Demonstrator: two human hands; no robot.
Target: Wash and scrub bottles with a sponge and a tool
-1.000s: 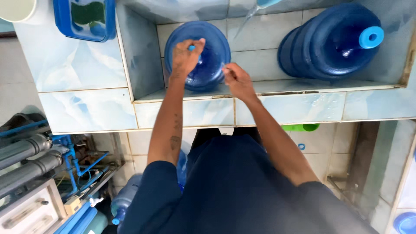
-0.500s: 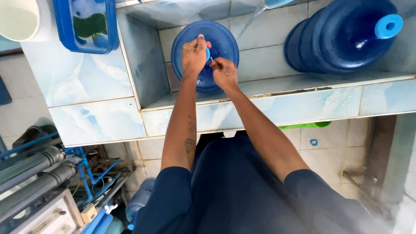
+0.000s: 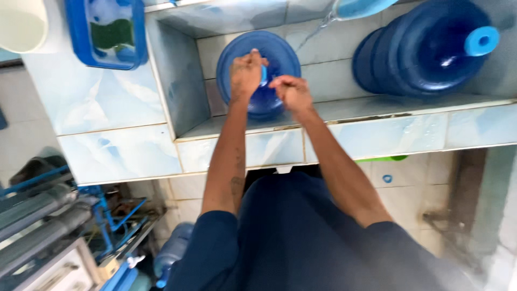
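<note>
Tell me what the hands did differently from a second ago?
The right hand moved in from the side of the big blue bottle to its top, meeting the left hand there. Both hands now work at the small blue cap on the bottle's neck. The left hand stayed on the bottle top. The second capped bottle, the blue tub and the tiled counter stayed as they were.

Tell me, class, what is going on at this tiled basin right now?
A person in a dark blue shirt stands at a tiled basin with both hands on the mouth of a big blue water jug standing in it. The left hand and right hand meet at the jug's light blue cap. A second jug, capped, lies to the right. A blue tray sits on the ledge at left.
</note>
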